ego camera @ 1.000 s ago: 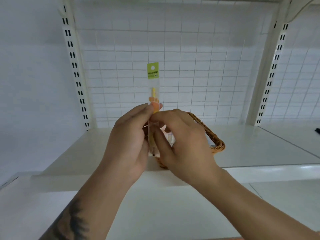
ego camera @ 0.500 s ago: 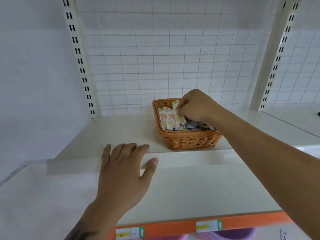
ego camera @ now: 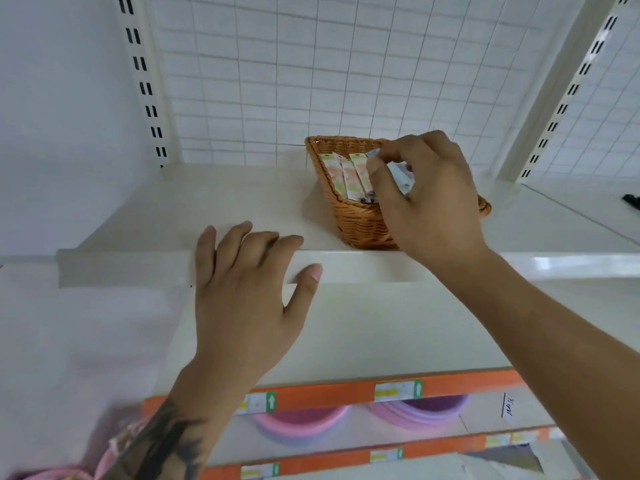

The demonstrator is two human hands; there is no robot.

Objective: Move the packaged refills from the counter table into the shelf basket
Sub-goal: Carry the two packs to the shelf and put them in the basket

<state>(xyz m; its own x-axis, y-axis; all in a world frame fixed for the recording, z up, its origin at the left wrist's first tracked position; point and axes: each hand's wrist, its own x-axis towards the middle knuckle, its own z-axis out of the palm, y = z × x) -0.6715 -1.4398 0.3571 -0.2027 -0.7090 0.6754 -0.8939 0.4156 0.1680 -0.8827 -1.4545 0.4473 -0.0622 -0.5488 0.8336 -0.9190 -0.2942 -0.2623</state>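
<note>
Both hands were up at the shelf [ego camera: 214, 202]: my left hand [ego camera: 249, 292] lay flat, fingers spread, on its front edge, while my right hand [ego camera: 429, 199] pinched a refill [ego camera: 400, 174] inside the basket [ego camera: 360, 223], beside other refills [ego camera: 349, 176] leaning upright.

A tan wicker basket [ego camera: 360, 223] is positioned on the white shelf. Slim clear refill packets [ego camera: 349, 178] with pastel orange and green print are leaned side by side against its left wall, header cards uppermost. Further packets are largely hidden.
</note>
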